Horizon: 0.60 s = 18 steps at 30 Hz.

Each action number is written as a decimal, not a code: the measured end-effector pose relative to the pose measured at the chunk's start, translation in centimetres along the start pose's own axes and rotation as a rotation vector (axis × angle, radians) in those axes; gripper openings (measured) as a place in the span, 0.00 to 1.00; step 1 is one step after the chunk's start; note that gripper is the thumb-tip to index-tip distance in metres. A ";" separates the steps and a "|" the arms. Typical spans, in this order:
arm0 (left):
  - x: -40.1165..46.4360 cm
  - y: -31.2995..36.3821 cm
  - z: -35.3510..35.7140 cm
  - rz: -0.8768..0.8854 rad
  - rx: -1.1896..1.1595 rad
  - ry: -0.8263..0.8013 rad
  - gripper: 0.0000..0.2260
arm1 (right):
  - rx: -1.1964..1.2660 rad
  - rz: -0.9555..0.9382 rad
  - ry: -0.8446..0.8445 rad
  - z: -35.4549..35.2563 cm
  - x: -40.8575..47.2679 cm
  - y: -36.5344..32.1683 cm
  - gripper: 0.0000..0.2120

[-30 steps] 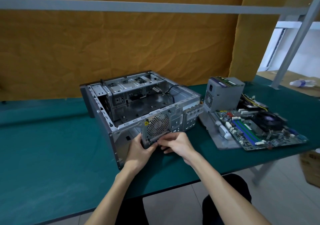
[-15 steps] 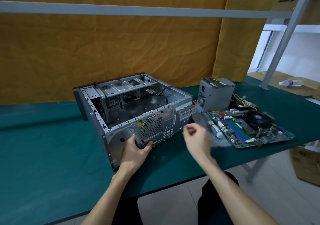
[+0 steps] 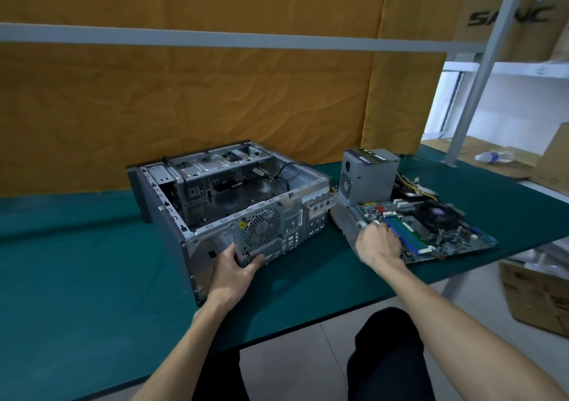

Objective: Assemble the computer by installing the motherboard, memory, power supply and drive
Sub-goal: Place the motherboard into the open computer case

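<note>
Judging from the open case [image 3: 234, 203], I put the job near its start: the main bay shows bare metal floor, a loose black cable at the far right, and the drive cage at the far left, with no board or supply seated that I can see. All four installs look outstanding, though I cannot tell whether anything sits inside the cage. Case lies on its side on the green table [image 3: 77, 277], rear panel with the round fan grille facing me. My left hand [image 3: 235, 269] grips the near bottom edge of that rear panel, thumb over the front face, fingers curled under and out of sight. My right hand [image 3: 377, 243] is out over the near left corner of the motherboard [image 3: 431, 234], fingers bent downward; blur there stops me saying whether it has hold of the board or of the small white piece beside it, or only touches. Motherboard lies flat, just right of the case, on what looks like a grey metal panel: green board, blue and green memory slots lengthwise, a dark cooler fan [image 3: 438, 215] on the far side. Whether memory sticks are fitted I cannot tell. Power supply [image 3: 368, 178] stands upright, grey box, just behind the board, yellow and black leads trailing right.
</note>
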<state>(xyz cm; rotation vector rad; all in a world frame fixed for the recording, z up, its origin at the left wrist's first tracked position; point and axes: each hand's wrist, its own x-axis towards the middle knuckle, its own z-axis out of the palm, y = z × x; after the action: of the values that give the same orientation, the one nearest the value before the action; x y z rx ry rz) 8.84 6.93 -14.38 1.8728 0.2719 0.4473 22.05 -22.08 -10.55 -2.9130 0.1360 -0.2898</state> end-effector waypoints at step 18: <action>0.1 -0.3 -0.3 0.042 -0.019 -0.064 0.10 | 0.518 -0.402 -0.153 -0.1 -15.1 -2.5 0.14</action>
<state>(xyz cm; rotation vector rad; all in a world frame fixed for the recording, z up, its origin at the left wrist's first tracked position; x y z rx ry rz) 8.84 7.32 -14.62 1.8738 0.1853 0.4164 7.45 -17.95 -12.69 -2.4074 -0.4810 -0.1336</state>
